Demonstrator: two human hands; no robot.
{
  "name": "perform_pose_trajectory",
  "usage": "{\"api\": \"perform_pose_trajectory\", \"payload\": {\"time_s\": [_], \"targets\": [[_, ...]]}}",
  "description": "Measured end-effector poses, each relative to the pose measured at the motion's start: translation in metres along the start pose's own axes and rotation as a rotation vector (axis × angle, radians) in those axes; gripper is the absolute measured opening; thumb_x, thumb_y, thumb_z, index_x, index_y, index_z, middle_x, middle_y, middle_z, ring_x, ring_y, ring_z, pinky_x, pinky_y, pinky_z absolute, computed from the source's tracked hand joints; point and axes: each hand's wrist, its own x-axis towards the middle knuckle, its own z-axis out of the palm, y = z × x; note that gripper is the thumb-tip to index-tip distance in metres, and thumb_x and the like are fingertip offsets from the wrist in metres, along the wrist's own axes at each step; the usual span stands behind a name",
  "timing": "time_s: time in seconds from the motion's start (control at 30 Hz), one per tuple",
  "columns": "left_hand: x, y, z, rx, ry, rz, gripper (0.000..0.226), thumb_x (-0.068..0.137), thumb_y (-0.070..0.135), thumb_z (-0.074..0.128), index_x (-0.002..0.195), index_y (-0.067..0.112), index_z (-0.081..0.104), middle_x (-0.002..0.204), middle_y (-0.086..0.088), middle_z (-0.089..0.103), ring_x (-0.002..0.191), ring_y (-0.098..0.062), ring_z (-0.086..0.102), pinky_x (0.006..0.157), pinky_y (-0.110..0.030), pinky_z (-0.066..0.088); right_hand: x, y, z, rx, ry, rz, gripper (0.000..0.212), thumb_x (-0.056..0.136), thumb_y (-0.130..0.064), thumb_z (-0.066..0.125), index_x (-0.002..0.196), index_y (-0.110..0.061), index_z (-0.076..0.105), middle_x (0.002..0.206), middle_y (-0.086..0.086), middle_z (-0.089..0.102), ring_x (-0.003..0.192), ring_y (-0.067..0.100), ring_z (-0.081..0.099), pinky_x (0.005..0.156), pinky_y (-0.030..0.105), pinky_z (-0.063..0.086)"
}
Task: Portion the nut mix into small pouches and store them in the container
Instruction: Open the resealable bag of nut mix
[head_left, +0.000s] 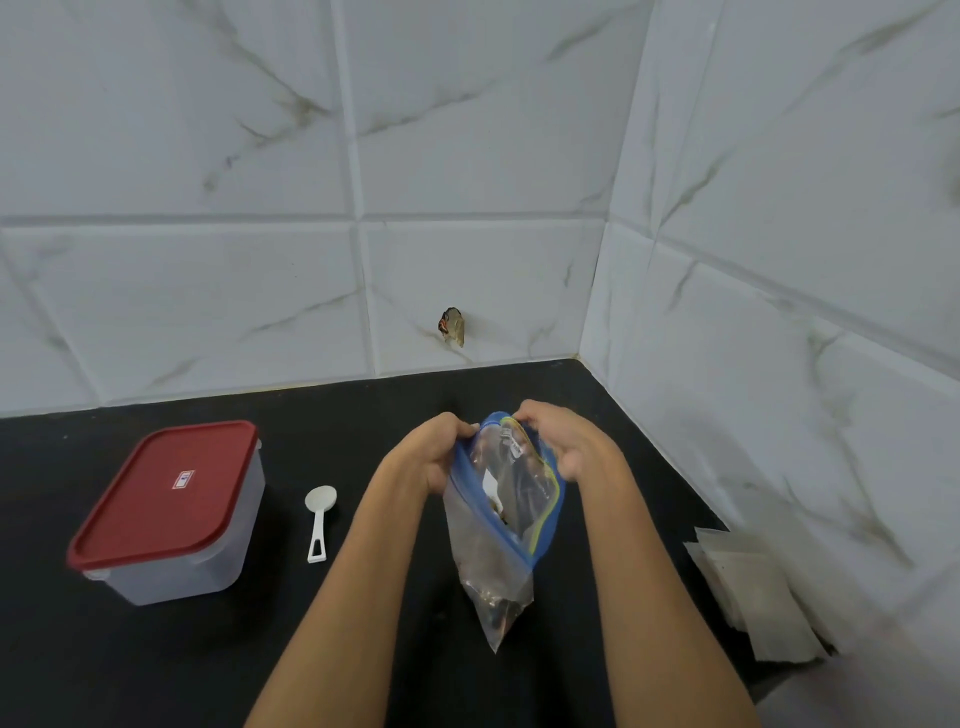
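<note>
Both forearms reach in from the near edge, and between them hangs the bag (501, 525), a clear zip bag with a blue seal strip, held above the counter (363, 649) with its mouth pulled partly apart; the nuts (496, 605) sit dark in its lowest corner, well below the fingers. The left hand (434, 452) pinches one lip of the mouth and the right hand (561, 441) pinches the other, each clenched on the plastic, neither empty.

The risks seem to lie in that grip; the bag hangs tilted, carried only by its thin lips, so a sharp pull could let a lip slip from a pinch and drop the mix, or tip the mouth and spill nuts over the dark counter where they would be hard to spot; a harder tug might also tear the seal strip.

Further out, the spoon (318, 522) lies just left of the left forearm, untouched; freeing a hand for it would leave the bag on one pinch, likely to sag shut. The pouches (753, 592) lie stacked at the right by the wall (779, 312), well apart from the bag; the container (171, 512) stands far left with its red lid (166, 493) on, so nothing can be stored until it is opened.
</note>
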Motion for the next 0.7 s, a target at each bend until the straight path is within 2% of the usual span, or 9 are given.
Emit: {"api": "perform_pose_trajectory", "payload": {"time_s": [0.1,0.2,0.37,0.47,0.53,0.57,0.63,0.7], "targets": [[0.007,-0.006,-0.001,-0.135,-0.015,-0.013,0.029,0.095,0.01,0.04,0.072,0.008,0.059,0.055,0.0,0.056,0.048,-0.009,0.053,0.055,-0.021,0.046,0.006,0.008,0.0,0.102,-0.114,0.064,0.02,0.082,-0.021,0.046,0.066,-0.012,0.054,0.063,0.006,0.052,0.058,0.019,0.05,0.062,0.028,0.045],[0.015,-0.01,-0.002,-0.32,-0.034,0.004,0.029,0.099,0.014,0.042,0.077,0.006,0.06,0.052,0.001,0.058,0.042,-0.006,0.054,0.045,-0.017,0.047,0.011,0.014,-0.002,0.201,-0.101,0.076,0.018,0.084,-0.021,0.052,0.07,-0.012,0.058,0.07,0.007,0.056,0.063,0.019,0.055,0.067,0.03,0.048],[0.016,-0.017,-0.004,-0.289,-0.039,0.041,0.021,0.098,0.014,0.048,0.088,0.004,0.063,0.073,-0.006,0.058,0.055,-0.011,0.056,0.051,-0.021,0.051,0.01,0.025,-0.005,0.289,-0.135,0.09,0.016,0.084,-0.02,0.065,0.087,-0.005,0.069,0.078,0.011,0.066,0.071,0.022,0.063,0.071,0.033,0.053],[0.016,-0.021,0.001,-0.393,-0.091,0.066,0.024,0.1,0.011,0.042,0.087,0.005,0.062,0.066,-0.005,0.058,0.049,-0.009,0.056,0.05,-0.019,0.05,0.014,0.032,0.0,0.362,-0.124,0.109,0.035,0.078,-0.022,0.07,0.107,-0.003,0.068,0.093,0.014,0.067,0.084,0.026,0.065,0.077,0.037,0.055],[0.017,-0.024,0.002,-0.406,-0.064,0.078,0.024,0.099,0.011,0.044,0.086,0.003,0.063,0.066,-0.006,0.058,0.045,-0.008,0.058,0.047,-0.019,0.051,0.015,0.037,0.001,0.426,-0.124,0.098,0.025,0.085,-0.024,0.066,0.1,-0.004,0.069,0.086,0.013,0.069,0.076,0.025,0.067,0.07,0.036,0.056],[0.018,-0.025,0.002,-0.351,-0.028,0.115,0.021,0.098,0.012,0.047,0.087,0.004,0.063,0.07,-0.007,0.059,0.049,-0.01,0.06,0.052,-0.022,0.052,0.015,0.039,0.001,0.458,-0.118,0.069,0.022,0.087,-0.025,0.065,0.095,-0.005,0.069,0.081,0.012,0.069,0.071,0.023,0.067,0.067,0.034,0.055],[0.021,-0.025,-0.001,-0.102,0.127,0.24,0.013,0.095,0.016,0.055,0.096,0.005,0.061,0.088,-0.01,0.061,0.074,-0.016,0.063,0.073,-0.03,0.054,0.012,0.039,-0.003,0.47,-0.076,-0.033,0.023,0.088,-0.024,0.064,0.098,-0.003,0.067,0.083,0.013,0.069,0.074,0.023,0.067,0.067,0.034,0.055],[0.016,-0.025,-0.003,0.158,0.305,0.345,0.029,0.092,0.024,0.062,0.115,0.008,0.053,0.105,-0.007,0.057,0.099,-0.019,0.058,0.089,-0.036,0.051,0.007,0.039,-0.005,0.411,0.025,-0.131,0.03,0.088,-0.025,0.066,0.106,0.0,0.064,0.097,0.017,0.07,0.085,0.026,0.068,0.074,0.037,0.056]]}}
